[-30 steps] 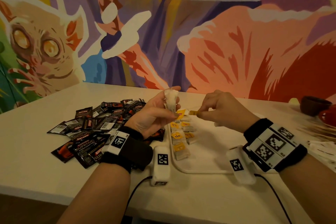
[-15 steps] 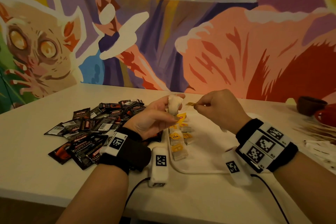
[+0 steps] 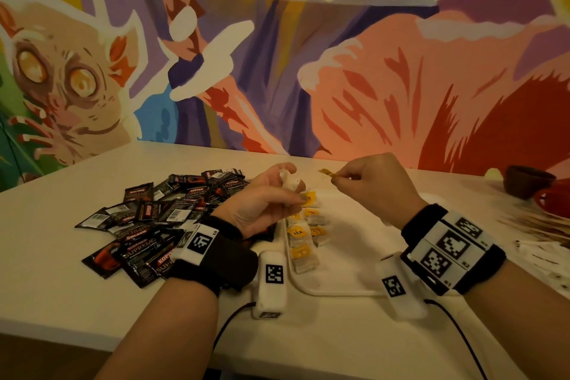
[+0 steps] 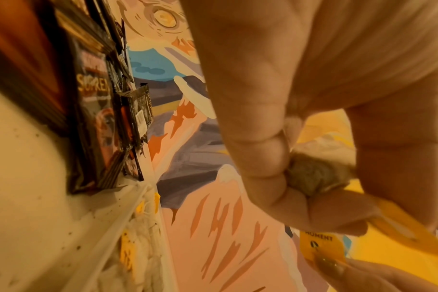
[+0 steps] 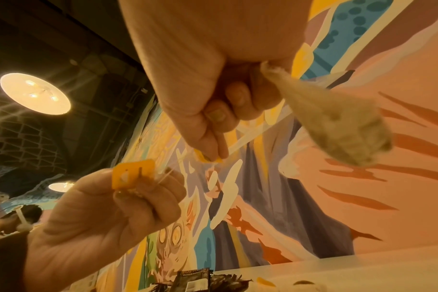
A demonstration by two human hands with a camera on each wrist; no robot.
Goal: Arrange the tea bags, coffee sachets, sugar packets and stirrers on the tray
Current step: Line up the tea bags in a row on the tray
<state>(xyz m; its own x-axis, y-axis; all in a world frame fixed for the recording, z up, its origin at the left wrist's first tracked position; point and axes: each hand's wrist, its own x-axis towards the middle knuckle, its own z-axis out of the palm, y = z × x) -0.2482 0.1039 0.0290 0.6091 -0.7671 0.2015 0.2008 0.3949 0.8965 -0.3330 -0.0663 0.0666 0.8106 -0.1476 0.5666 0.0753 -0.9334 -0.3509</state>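
My left hand (image 3: 262, 197) grips a tea bag (image 3: 288, 183), raised over the tray (image 3: 339, 292); beside it my right hand (image 3: 374, 185) pinches a yellow tag (image 3: 325, 172). Below my grip, tea bags in rows (image 3: 303, 237) lie on the tray. Left of it sprawl coffee sachets (image 3: 160, 219).

Roughly six tea bags (image 3: 299, 233) (tray (image 3: 339, 290)); sachets (image 3: 160, 219) uncountable.
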